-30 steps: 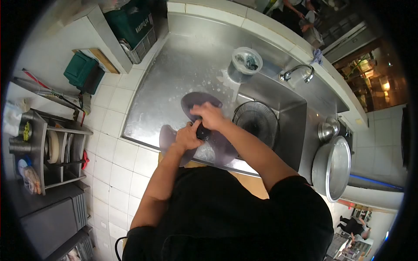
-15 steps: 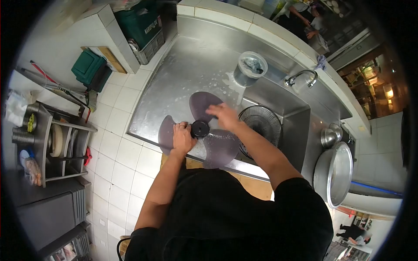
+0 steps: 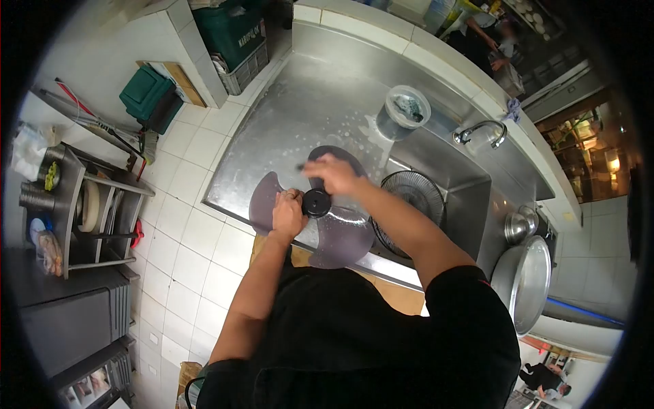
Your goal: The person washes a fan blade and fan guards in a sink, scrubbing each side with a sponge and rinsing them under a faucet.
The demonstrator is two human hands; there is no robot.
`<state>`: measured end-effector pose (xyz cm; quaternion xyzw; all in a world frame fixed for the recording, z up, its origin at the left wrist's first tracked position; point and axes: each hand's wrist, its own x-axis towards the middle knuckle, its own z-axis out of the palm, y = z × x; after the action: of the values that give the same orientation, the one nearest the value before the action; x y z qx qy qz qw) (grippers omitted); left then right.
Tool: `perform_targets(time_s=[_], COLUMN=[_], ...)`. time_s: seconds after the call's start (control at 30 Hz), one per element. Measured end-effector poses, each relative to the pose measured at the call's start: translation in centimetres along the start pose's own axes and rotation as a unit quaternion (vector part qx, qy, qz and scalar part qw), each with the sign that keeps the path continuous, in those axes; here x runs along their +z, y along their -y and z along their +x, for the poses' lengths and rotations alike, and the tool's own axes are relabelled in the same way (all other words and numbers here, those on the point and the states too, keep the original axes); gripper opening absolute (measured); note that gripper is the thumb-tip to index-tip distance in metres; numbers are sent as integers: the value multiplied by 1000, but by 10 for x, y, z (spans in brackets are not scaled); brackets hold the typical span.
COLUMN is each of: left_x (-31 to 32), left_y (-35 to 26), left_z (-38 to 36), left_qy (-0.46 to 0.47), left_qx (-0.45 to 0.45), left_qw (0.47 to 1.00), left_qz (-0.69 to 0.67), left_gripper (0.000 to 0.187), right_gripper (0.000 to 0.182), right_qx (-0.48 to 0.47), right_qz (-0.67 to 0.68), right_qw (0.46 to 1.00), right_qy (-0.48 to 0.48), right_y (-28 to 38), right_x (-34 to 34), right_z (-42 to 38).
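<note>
A dark, see-through fan blade [image 3: 344, 238] with three lobes and a round black hub lies on the steel counter at its front edge. My left hand [image 3: 289, 215] grips it beside the hub, fingers curled on the left lobe. Over the upper lobe is my right hand [image 3: 330, 174], its fingers bent and a small dark thing at their tips, too blurred to make out. Wet drops and suds show on the lower lobe. A black wire fan grille [image 3: 412, 204] rests in the sink to the right.
Behind the sink's left edge stands a clear tub [image 3: 403, 112] of sudsy water, near the curved faucet [image 3: 480, 133]. Metal bowls and a large basin [image 3: 524, 283] sit at the right. A shelf rack [image 3: 102, 221] stands left. People appear in the background.
My right hand has moved left across the upper lobe. The view has shifted slightly, and the blade appears turned a little. My left hand keeps its hold by the hub.
</note>
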<state>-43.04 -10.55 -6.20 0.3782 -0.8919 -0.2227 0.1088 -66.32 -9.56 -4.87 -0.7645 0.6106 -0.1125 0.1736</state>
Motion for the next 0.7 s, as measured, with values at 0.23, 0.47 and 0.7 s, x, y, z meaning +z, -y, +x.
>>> perform_targets(time_s=[0.23,0.47,0.7], left_x=[9,7,10], left_y=[-1,-8,-10], left_z=[-4,0,4], left_qy=[-19,-9,-36], left_qx=[-16,-23,-8], left_qw=[1000,1000,999], left_qz=[3,10,18], left_gripper=[55,51,48], right_gripper=[69,63,62], right_qx=[31,46,178], right_qz=[26,-37,-37], right_qw=[997,998,981], right_qy=[-72,-26,-65], right_y=[-1,-20,-16], right_x=[9,-4,0], right_z=[-15,-52,-77])
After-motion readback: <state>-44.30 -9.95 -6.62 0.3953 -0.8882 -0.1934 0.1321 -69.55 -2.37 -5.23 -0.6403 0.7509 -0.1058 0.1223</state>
